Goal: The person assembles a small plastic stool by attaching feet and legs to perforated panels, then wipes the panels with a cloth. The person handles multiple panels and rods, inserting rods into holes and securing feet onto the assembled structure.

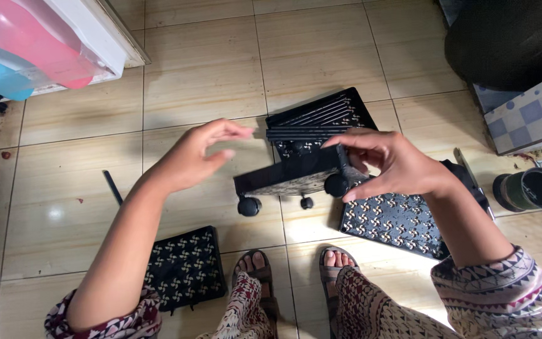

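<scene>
Tiled floor [208,69]: patterned panels [186,267], cup [528,188] around castor shelf [290,176].

Over a tan tiled floor [202,69], the right hand [393,163] grips a black patterned panel [290,176] by its corner, thumb and fingers at a black caster wheel [335,185]; two more wheels [249,206] hang below the panel's edge. The left hand [199,154] hovers just beside the panel's other end, fingers spread and touching nothing. Similar patterned panels lie flat on the floor: one [186,267] near the sandalled feet [258,270], another [396,223] under the right wrist, with a bundle of black rods [315,122] beyond.
</scene>
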